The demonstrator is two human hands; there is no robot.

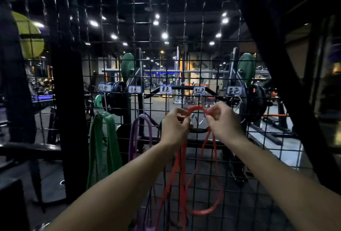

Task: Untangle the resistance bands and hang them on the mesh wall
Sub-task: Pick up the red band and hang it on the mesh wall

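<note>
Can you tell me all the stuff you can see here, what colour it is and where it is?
mesh wall: one, black wire, across the whole front
green band: one, green, hanging on the mesh at the left
purple band: one, purple, hanging on the mesh right of the green one
red band: at least one, red, arched between both hands, loops dangling below
labels: five, white with writing, in a row on the mesh above the bands
weight plates: two, green, on racks behind the mesh
ball: one, yellow-green, upper left
left hand: one, pinching the red band
right hand: one, pinching the red band
</note>
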